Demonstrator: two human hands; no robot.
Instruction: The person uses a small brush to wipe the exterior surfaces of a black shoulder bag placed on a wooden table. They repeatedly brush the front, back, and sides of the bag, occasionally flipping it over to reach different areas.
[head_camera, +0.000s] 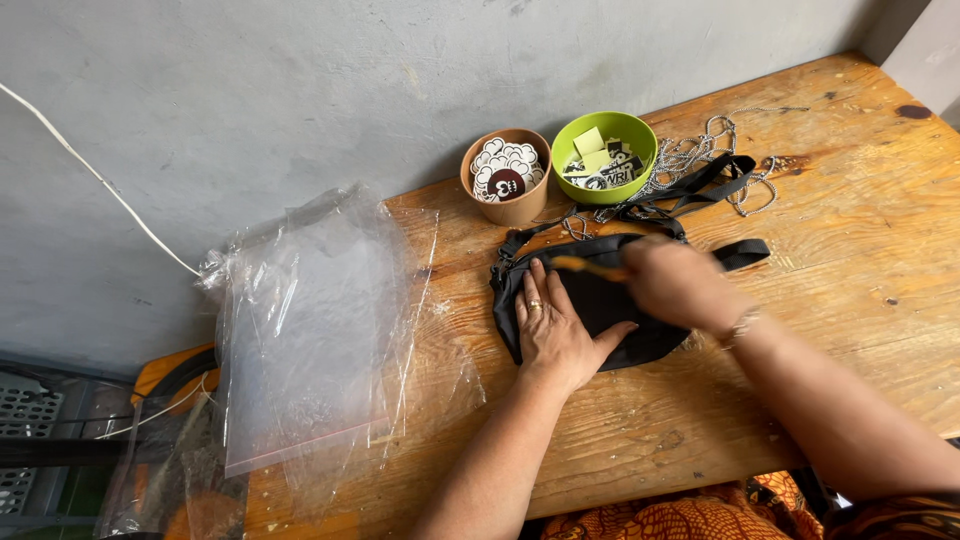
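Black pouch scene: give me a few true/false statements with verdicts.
1. The left hand lies flat on the black pouch. True.
2. The right hand rests on the clear plastic bags. False: it is over the pouch, blurred, at a thin yellowish item.
3. The green bowl stands left of the brown cup. False: it stands to the right.
4. A metal chain lies behind the pouch. True.
5. The wooden table stands against a grey wall. True.

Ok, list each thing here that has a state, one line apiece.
black pouch bag: lying flat on the wooden table, strap loose.
left hand: flat on the bag, pressing.
right hand: blurred, over the bag, at a thin orange piece.
clear plastic bags: empty, overhanging the table edge.
brown cup: holding stickers.
green bowl: holding stickers.
metal chain: loose, tangled.
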